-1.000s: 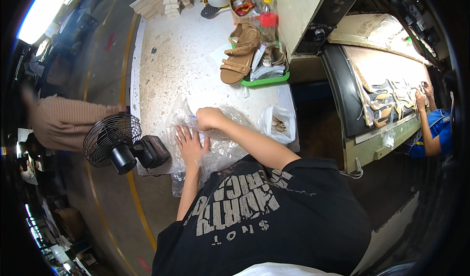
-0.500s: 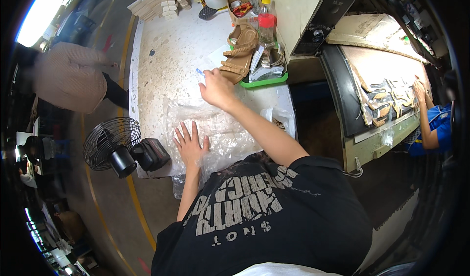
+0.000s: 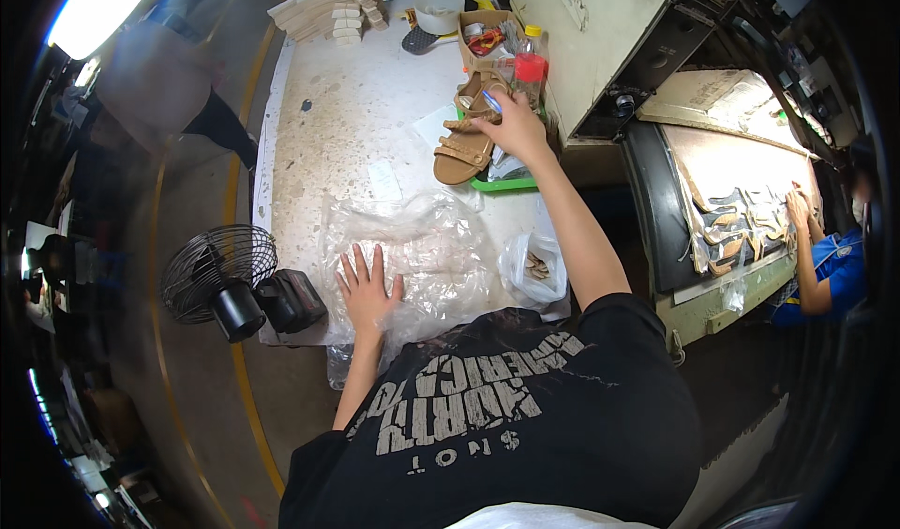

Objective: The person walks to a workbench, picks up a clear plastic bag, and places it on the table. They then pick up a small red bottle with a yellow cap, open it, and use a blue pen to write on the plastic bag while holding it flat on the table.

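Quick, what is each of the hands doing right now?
Left hand: open, flat on the clear plastic bag.
Right hand: on the tan sandal; grip cannot be told.

— What packaging do you record on the worktable (image 3: 328, 126)?

— I note a clear plastic bag (image 3: 422, 252) flat at the near edge and a smaller clear bag (image 3: 532, 268) at the near right corner.

— Anything further back?

— An open cardboard box (image 3: 487, 34) near the far edge.

Bright centre, dark warped fisheye rim.
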### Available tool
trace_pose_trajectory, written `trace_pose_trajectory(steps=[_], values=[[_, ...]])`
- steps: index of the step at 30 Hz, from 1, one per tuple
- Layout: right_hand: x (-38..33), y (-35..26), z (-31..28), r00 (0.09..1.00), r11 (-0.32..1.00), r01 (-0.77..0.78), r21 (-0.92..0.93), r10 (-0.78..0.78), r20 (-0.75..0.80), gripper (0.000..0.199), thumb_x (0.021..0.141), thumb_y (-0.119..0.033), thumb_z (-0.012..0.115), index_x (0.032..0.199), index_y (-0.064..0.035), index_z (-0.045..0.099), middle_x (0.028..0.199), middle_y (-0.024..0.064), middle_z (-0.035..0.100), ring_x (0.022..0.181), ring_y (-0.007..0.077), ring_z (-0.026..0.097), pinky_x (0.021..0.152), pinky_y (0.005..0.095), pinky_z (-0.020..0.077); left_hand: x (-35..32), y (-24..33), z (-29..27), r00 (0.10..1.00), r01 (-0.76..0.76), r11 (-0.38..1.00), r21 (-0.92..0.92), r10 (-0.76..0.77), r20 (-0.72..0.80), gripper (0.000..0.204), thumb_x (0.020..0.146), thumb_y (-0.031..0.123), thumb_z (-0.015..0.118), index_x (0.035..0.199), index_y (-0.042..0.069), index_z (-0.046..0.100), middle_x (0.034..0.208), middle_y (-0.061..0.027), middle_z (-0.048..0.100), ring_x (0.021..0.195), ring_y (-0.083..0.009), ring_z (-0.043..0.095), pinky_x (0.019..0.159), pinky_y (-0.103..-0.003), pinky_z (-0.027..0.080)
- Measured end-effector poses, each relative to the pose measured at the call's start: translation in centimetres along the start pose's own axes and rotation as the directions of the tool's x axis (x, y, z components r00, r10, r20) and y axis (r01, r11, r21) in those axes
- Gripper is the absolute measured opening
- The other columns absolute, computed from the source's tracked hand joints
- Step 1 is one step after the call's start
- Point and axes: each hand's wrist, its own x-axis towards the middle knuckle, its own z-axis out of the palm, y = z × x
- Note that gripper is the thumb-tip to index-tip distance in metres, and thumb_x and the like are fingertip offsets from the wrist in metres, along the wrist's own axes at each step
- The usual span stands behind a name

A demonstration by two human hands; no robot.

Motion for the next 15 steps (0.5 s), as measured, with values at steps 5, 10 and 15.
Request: trace_pose_trajectory(steps=[5,10,15], values=[[-1.4,-2.6,1.0,0.996,0.996,0.079,-0.048,-0.082,-0.042,0.046,0.092,-0.040,0.078,0.127,-0.0119,0.066,0.144,0.0200,0.055,0.104,0.0406,0.073,0.084,0.0499,0.0600,-0.2,-0.5,0.2,1.000,-0.017,1.000,-0.011,0.017,-0.020,0.075,0.098,0.048,0.060,0.165,0.021,0.040,0.175,-0.0208,0.022,0.160,-0.0489,0.016,0.128,-0.063,0.011],[-4.8,-7.7,1.6,0.942,0.939,0.332,-0.091,-0.334,-0.007,0.037,0.091,-0.030,0.078,0.119,-0.0087,0.066,0.150,0.0162,0.053,0.099,0.0345,0.075,0.075,0.0452,0.0628,-0.6,-1.2,0.2,0.999,-0.032,0.999,-0.010,0.032,0.009,0.075,0.098,0.048,0.060,0.165,0.021,0.040,0.174,-0.0212,0.022,0.159,-0.0493,0.016,0.128,-0.063,0.011],[-6.0,-9.7,4.2,0.874,0.873,0.482,-0.076,-0.485,-0.023,0.023,0.089,-0.013,0.072,0.109,-0.0072,0.062,0.154,0.0067,0.052,0.072,0.0331,0.074,0.060,0.0444,0.0596,-1.0,-2.4,1.0,0.998,-0.070,0.998,-0.005,0.070,0.010,0.075,0.098,0.050,0.059,0.165,0.022,0.040,0.175,-0.0207,0.022,0.160,-0.0486,0.015,0.128,-0.063,0.011]])
